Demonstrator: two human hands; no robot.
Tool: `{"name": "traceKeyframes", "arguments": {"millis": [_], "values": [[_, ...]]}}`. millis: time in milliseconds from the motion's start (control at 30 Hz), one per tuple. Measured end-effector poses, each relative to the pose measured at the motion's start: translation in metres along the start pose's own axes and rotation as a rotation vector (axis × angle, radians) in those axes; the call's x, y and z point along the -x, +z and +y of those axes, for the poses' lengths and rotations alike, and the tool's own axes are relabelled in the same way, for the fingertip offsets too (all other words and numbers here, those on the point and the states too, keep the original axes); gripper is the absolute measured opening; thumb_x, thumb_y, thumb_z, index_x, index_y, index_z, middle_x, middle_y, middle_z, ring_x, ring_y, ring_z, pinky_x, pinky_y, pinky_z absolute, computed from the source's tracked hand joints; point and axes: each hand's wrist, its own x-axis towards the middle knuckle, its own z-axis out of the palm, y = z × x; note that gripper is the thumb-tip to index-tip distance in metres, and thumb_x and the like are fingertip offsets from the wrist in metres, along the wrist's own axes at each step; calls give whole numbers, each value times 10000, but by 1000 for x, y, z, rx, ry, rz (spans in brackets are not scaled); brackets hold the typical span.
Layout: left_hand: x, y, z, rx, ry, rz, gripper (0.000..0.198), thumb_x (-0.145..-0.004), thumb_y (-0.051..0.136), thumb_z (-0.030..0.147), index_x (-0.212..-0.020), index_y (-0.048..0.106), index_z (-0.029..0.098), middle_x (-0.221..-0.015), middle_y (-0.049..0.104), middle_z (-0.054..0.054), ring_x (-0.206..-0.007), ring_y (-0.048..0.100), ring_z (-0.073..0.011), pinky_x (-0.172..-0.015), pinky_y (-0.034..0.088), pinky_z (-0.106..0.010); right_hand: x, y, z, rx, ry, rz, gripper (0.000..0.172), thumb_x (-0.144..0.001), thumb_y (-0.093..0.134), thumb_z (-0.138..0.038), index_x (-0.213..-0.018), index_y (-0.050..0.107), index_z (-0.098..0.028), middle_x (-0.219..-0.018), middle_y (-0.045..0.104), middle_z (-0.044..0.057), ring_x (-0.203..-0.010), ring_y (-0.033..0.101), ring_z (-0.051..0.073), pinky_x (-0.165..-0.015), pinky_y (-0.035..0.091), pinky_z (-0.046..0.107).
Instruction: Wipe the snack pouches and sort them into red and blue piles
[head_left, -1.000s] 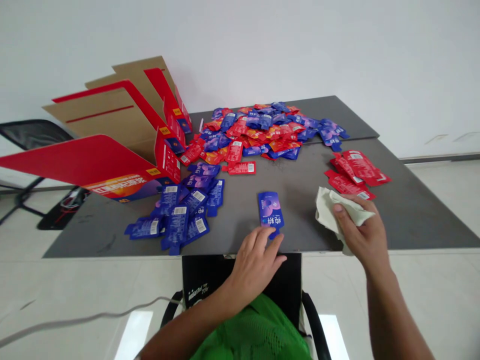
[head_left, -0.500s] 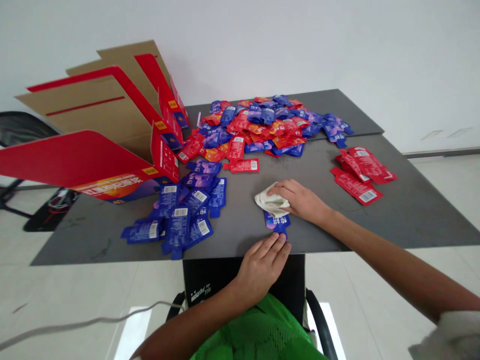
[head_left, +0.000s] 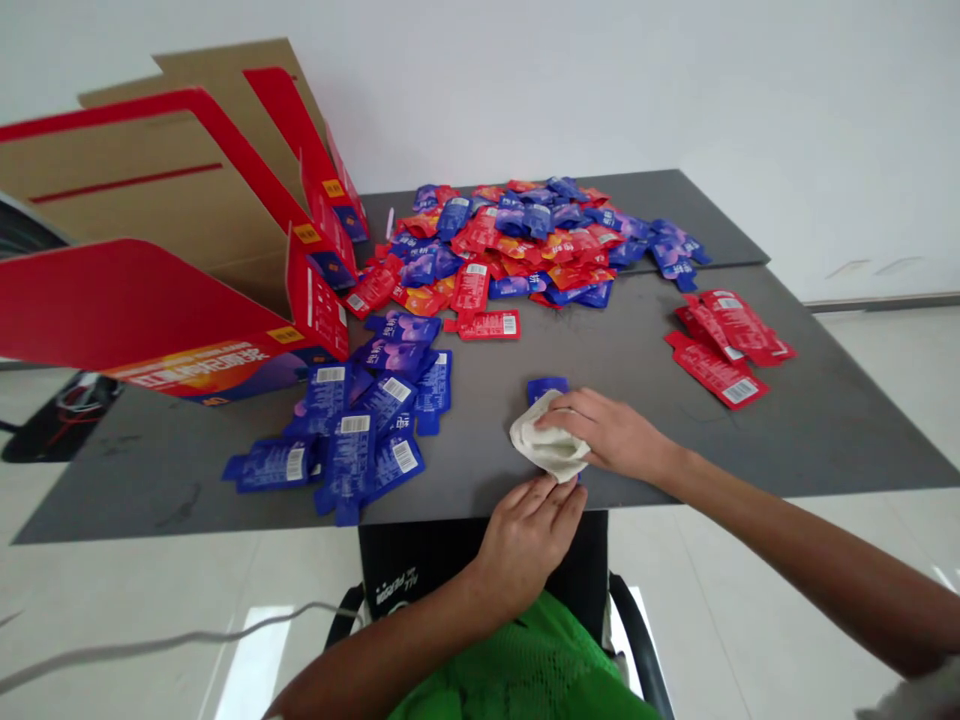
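Note:
My right hand (head_left: 611, 430) is closed on a folded off-white cloth (head_left: 551, 445) and presses it onto a blue pouch (head_left: 546, 386). Only the far end of that pouch and a sliver at its near right side show from under the cloth. My left hand (head_left: 529, 540) lies with fingers stretched flat at the pouch's near end, close to the table's front edge. Its fingertips touch or nearly touch the cloth. To the left is a stack of blue pouches (head_left: 352, 450); over on the right, several red pouches (head_left: 724, 340) overlap.
A mixed heap of red, orange and blue pouches (head_left: 517, 245) covers the back of the grey table (head_left: 637, 330). Two open red cardboard boxes (head_left: 225, 340) stand at the left with flaps raised. A black chair (head_left: 420, 560) is below the front edge.
The cloth in my right hand has slid toward me along the blue pouch, uncovering its far end and covering its near part. My left hand has barely moved. The view has shifted slightly.

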Motion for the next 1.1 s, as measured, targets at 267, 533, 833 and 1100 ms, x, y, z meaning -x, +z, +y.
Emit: {"name": "traceKeyframes", "arguments": {"millis": [267,533,833,1100], "values": [[0,4,2,14,-26,-10,274,-1105,557,225,-1312,732,186,-1424,723,-41,-1337,676,-161,-1092,562,-280,-66,-18,64,170,137,95,374,-1007,627,-257,-1378,641,-210,-1302,679,149,-1199,630,301,-1032,557,456],[-3,1,2,85,-58,44,248,-1093,556,170,-1252,746,170,-1208,817,-48,-1120,769,-169,-991,611,-290,3,-17,-12,-1,28,34,435,-1021,616,-269,-1454,586,-285,-1323,683,102,-1173,656,250,-967,580,386],[-2,2,0,79,-36,96,263,-1115,525,201,-1263,738,157,-1367,758,-40,-1292,699,-168,-1071,573,-290,-52,-7,55,101,117,71,407,-994,644,-277,-1400,629,-243,-1329,680,142,-1232,645,317,-1050,571,472],[-6,-1,1,103,-40,106,279,-1120,486,180,-1226,741,143,-1253,801,-58,-1184,743,-178,-1011,599,-296,-11,-31,1,42,91,171,473,-1018,632,-297,-1484,546,-292,-1371,657,124,-1234,651,289,-1011,580,421]]}}
